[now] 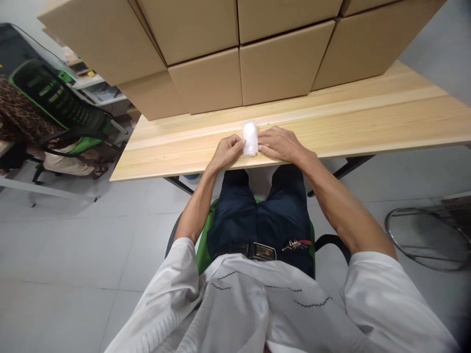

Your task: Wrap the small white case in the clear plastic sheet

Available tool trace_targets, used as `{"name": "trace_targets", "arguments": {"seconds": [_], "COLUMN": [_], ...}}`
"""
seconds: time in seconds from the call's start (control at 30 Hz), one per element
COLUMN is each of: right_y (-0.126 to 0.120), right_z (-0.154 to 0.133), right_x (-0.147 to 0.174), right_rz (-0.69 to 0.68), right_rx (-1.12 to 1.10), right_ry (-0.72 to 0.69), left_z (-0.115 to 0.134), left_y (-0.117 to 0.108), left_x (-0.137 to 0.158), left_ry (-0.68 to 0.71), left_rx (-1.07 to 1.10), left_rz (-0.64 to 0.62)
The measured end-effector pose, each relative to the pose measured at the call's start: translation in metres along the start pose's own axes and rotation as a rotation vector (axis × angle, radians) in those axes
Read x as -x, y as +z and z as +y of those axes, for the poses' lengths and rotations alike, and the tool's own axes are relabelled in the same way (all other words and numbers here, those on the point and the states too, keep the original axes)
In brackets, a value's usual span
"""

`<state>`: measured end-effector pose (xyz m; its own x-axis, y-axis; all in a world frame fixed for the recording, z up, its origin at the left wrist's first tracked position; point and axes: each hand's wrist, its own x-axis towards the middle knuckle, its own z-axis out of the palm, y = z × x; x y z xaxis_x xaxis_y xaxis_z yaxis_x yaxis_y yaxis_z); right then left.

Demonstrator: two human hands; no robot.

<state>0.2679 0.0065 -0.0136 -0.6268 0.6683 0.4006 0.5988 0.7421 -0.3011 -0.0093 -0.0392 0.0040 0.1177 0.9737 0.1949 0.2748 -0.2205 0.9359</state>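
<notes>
Head view: white packet lies long axis pointing away across the table, pinched between left hand and right hand, fingertips closed on either side.

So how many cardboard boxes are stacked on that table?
7 show, at least partly. Bottom row: boxes at. Upper row. More may be hidden above.

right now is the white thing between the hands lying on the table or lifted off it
Lying on the table: the white packet rests flat on the wood, left hand and right hand pinching its sides.
</notes>
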Motion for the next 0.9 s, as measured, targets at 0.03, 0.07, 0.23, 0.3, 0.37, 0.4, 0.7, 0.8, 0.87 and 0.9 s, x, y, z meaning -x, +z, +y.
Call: {"name": "trace_targets", "arguments": {"seconds": [0.03, 0.07, 0.23, 0.3, 0.37, 0.4, 0.7, 0.8, 0.87, 0.9], "right_y": [0.000, 0.000, -0.002, -0.003, -0.003, -0.003, -0.009, -0.011, -0.010, -0.009], "right_z": [-0.001, -0.003, -0.004, -0.003, -0.001, 0.000, -0.006, -0.015, -0.022, -0.025], "right_x": [0.001, 0.001, 0.004, 0.006, 0.007, 0.008, 0.012, 0.014, 0.014, 0.014], "right_rz": [0.002, 0.002, 0.031, 0.094, 0.170, 0.203, 0.183, 0.107, 0.030, -0.012], "right_rx": [0.004, 0.005, -0.003, 0.012, 0.035, 0.040, -0.032, -0.022, -0.016, -0.013], "right_ry": [0.001, 0.002, 0.021, 0.104, 0.204, 0.242, 0.101, -0.016, -0.098, -0.136], "left_z": [0.002, 0.003, 0.008, 0.012, 0.017, 0.020, 0.019, 0.013, 0.011, 0.010], "left_y": [0.000, 0.000, 0.000, -0.002, -0.004, -0.004, -0.004, -0.003, -0.002, -0.001], "left_x": [0.000, 0.001, 0.003, 0.005, 0.008, 0.009, 0.010, 0.009, 0.008, 0.008], "left_ry": [-0.001, -0.002, -0.023, -0.076, -0.133, -0.151, -0.166, -0.160, -0.152, -0.147], "left_rx": [-0.001, 0.004, 0.122, 0.208, 0.287, 0.316, 0.350, 0.346, 0.336, 0.328], "left_rz": [-0.024, -0.036, 0.161, 0.336, 0.464, 0.496, 0.513, 0.498, 0.487, 0.479]}}
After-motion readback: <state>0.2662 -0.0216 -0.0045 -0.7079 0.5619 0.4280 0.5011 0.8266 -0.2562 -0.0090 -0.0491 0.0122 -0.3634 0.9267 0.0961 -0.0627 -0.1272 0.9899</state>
